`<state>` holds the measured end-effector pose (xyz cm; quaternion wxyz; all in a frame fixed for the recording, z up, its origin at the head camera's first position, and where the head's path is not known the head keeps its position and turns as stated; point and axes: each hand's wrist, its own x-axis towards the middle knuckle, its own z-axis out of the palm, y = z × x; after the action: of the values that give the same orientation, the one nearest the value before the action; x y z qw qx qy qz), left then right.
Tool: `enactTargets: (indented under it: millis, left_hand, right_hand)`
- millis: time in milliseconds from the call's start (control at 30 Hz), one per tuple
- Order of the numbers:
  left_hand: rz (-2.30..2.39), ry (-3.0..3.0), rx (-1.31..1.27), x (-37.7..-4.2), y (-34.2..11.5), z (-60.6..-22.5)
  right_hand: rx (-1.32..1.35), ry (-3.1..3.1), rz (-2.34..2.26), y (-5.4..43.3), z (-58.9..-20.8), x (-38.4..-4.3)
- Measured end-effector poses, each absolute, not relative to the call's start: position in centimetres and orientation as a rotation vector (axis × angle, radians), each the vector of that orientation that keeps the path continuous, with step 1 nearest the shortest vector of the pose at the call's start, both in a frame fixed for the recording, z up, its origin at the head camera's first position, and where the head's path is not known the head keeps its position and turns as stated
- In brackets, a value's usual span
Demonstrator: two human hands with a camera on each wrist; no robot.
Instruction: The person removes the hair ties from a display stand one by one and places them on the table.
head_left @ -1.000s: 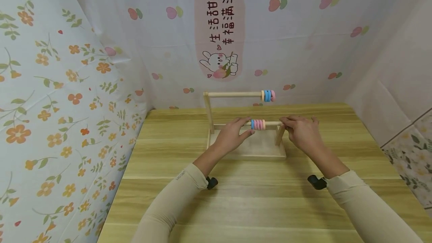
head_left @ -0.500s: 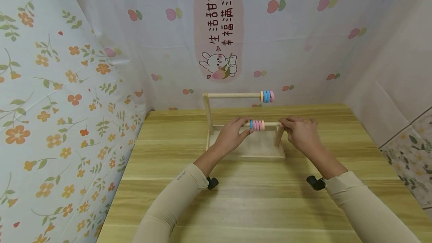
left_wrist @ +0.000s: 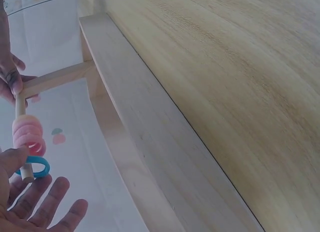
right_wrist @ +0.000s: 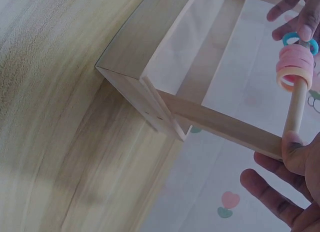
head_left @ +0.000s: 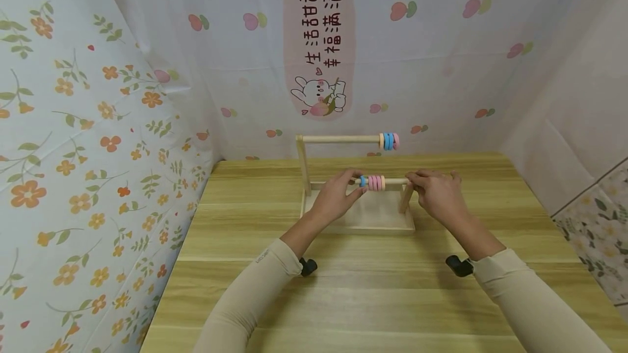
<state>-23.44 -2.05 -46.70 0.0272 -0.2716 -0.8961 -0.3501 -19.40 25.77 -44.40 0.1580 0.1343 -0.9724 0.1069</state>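
Note:
A wooden rack with two rods stands on the table. My left hand (head_left: 336,195) is at the free left end of the lower rod (head_left: 396,181), pinching a blue hair tie (left_wrist: 47,167) between thumb and fingers. The tie still encircles the rod close to its tip, a small gap away from the pink hair ties (head_left: 375,182). A peach hair tie (right_wrist: 286,74) sits on the right side of that group. With thumb and fingers, my right hand (head_left: 439,192) grips the rod's other end where it meets the short post (head_left: 406,199).
Behind, the upper rod (head_left: 340,139) carries peach, blue and pink hair ties (head_left: 388,141) at its right end, held by a tall post (head_left: 303,165) on the left. The rack's base tray (head_left: 365,230) rests on the wood-grain table (head_left: 373,298). Patterned curtains (head_left: 432,80) hang around it.
The blue hair tie has slid left along the lower rod with my left hand, away from the pink ones. My right hand keeps its place at the post.

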Motion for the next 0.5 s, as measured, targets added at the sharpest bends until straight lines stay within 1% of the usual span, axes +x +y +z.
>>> enactTargets:
  millis: [500]
  left_hand:
    - [-1.199,-2.668,-0.778,-23.0,-3.8,-46.8]
  right_hand:
    - [0.390,-2.807,0.311,25.7,-44.3,-19.4]
